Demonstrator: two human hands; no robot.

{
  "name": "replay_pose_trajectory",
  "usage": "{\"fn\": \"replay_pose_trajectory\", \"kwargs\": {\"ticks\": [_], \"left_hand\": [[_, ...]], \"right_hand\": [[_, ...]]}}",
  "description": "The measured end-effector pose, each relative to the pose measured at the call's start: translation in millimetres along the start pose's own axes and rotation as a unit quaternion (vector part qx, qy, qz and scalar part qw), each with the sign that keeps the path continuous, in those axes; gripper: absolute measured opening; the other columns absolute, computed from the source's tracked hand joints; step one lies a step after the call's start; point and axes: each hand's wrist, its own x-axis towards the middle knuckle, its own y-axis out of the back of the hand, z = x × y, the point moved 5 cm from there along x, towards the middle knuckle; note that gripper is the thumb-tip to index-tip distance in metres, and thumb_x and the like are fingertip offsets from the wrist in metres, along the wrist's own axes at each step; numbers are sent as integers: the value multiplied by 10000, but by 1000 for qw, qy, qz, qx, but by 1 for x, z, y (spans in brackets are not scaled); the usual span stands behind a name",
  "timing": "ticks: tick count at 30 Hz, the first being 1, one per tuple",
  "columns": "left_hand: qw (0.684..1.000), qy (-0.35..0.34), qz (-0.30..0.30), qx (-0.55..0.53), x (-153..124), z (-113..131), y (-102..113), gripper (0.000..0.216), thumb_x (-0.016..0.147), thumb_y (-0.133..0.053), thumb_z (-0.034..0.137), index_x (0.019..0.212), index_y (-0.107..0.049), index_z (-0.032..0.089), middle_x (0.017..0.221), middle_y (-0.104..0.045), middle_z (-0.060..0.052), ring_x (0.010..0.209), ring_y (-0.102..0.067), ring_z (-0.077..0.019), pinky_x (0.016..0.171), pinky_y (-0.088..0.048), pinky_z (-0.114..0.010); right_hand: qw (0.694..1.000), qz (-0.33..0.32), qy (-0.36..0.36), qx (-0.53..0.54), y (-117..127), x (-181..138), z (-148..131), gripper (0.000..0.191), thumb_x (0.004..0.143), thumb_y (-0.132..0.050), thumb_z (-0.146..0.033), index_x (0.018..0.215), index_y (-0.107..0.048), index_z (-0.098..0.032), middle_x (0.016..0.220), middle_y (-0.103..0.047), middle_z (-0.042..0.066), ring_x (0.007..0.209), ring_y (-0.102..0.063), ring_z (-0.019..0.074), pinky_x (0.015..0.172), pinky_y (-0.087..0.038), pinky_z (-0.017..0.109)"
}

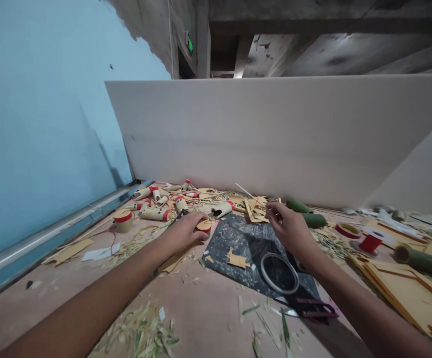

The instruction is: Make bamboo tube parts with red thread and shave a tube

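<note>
My left hand (186, 231) is closed around a short bamboo tube (204, 226) with a yellow top and a red band at its rim. A thin stick (250, 193) with a pale tip points up and to the left from the pinched fingers of my right hand (285, 221). Between and below the hands lies a dark, scuffed mat (234, 236). On it are a torn scrap of yellow card (238, 258) and a metal ring (280, 273). Purple-handled scissors (314, 309) rest at the mat's near edge.
Bamboo tubes with red bands (156, 214) crowd the back left, near a capped tube (123, 221). Green bamboo pieces (314, 220), red tape (348, 230), a red thread spool (370, 242) and yellow card sheets (405, 288) lie right. Shavings (144, 330) litter the table; a white board (256, 134) stands behind.
</note>
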Motion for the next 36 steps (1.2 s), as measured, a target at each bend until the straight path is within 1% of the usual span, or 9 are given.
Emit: {"fn": "replay_pose_trajectory", "kwargs": {"ticks": [3, 5, 7, 13, 18, 25, 32, 34, 36], "left_hand": [[998, 37, -20, 36, -3, 1, 11, 578, 868, -803, 265, 1401, -587, 217, 1498, -579, -107, 1336, -567, -311, 1112, -468, -439], [994, 76, -37, 70, -7, 0, 23, 448, 978, -714, 333, 1384, -595, 188, 1459, -583, -126, 1265, -610, -312, 1049, -520, -532], [984, 119, -78, 102, -12, -1, 30, 359, 1012, -677, 355, 1318, -634, 173, 1339, -649, -112, 1144, -671, -278, 964, -579, -501], [950, 186, -204, 146, -29, 7, 13, 354, 1013, -679, 359, 1309, -639, 170, 1304, -665, -103, 1094, -691, -266, 917, -603, -467], [942, 203, -206, 172, -33, 17, 7, 359, 1011, -681, 356, 1318, -635, 175, 1319, -658, -104, 1116, -684, -273, 930, -598, -474], [945, 205, -190, 173, -34, 24, 25, 356, 1014, -677, 356, 1318, -636, 176, 1320, -657, -108, 1110, -686, -268, 926, -600, -466], [941, 196, -212, 177, -39, 22, 39, 346, 1022, -666, 363, 1309, -637, 173, 1303, -665, -106, 1087, -691, -257, 920, -602, -468], [942, 189, -220, 170, -40, 25, 39, 315, 1020, -666, 376, 1250, -661, 160, 1235, -692, -98, 1038, -701, -241, 895, -604, -451], [945, 169, -239, 146, -42, 29, 36, 242, 994, -673, 363, 1067, -730, 139, 1044, -747, -74, 913, -715, -227, 812, -592, -383]], "right_hand": [[999, -36, 0, -19, -12, -2, 9, 202, 960, -522, -257, 956, -714, -196, 775, -779, 84, 662, -709, 253, 606, -448, 305], [998, -52, 5, -27, -18, -4, 12, 204, 973, -525, -244, 968, -724, -198, 819, -795, 90, 702, -730, 256, 625, -467, 306], [997, -62, 15, -31, -22, -4, 12, 210, 990, -523, -216, 992, -732, -204, 918, -811, 96, 806, -754, 252, 702, -503, 308], [995, -71, 47, -53, -30, -5, 12, 135, 1005, -596, -160, 1037, -727, -161, 1025, -775, 66, 966, -719, 218, 912, -537, 389], [994, -68, 57, -63, -32, -7, 12, 193, 1011, -557, -159, 1032, -749, -164, 1006, -766, 97, 948, -704, 235, 887, -528, 364], [994, -70, 59, -66, -29, -9, 9, 246, 1002, -519, -189, 1039, -762, -171, 1013, -773, 115, 937, -713, 261, 867, -521, 345], [993, -78, 50, -68, -28, -9, 4, 248, 1003, -522, -198, 1048, -765, -176, 1021, -785, 109, 944, -726, 253, 878, -525, 339], [993, -86, 45, -70, -29, -10, 2, 243, 1009, -525, -193, 1049, -765, -183, 1030, -790, 101, 941, -732, 242, 869, -527, 327], [991, -101, 36, -73, -30, -11, 0, 237, 1023, -528, -196, 1044, -765, -195, 1026, -796, 87, 926, -741, 230, 840, -536, 319]]}}
